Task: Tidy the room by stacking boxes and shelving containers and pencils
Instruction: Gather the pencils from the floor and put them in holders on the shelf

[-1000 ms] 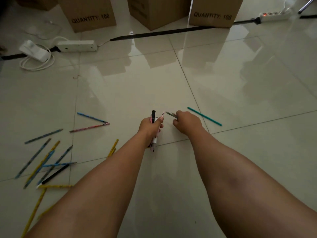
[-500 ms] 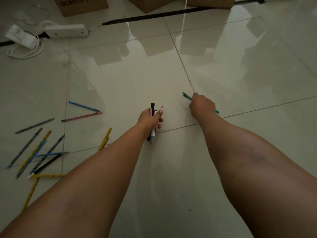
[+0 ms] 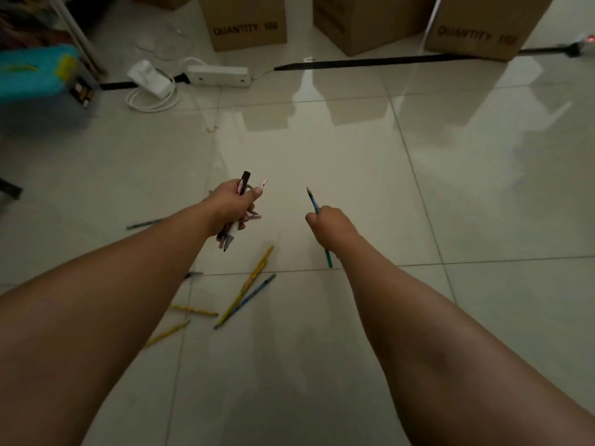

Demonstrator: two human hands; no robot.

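Observation:
My left hand (image 3: pixel 233 207) grips a bundle of pencils (image 3: pixel 243 181), a black one and a pink one sticking out above the fist, more tips showing below it. My right hand (image 3: pixel 328 225) holds a single teal pencil (image 3: pixel 313 201), lifted off the floor, its point up and its other end poking out below the wrist. Several loose pencils (image 3: pixel 254 278), yellow and blue, lie on the tiled floor between my forearms. Another grey pencil (image 3: pixel 145 224) lies left of my left arm. Three cardboard boxes (image 3: pixel 248 24) stand at the back.
A white power strip (image 3: pixel 219 75) with a coiled cable and adapter (image 3: pixel 149 79) lies at the back left. A black cable strip (image 3: pixel 370 63) runs along the floor before the boxes. A blue and yellow container (image 3: pixel 35 75) sits at the far left.
My right hand has picked the teal pencil up off the floor. The view has swung left and up, bringing the yellow and blue pencils between my arms and the boxes into view.

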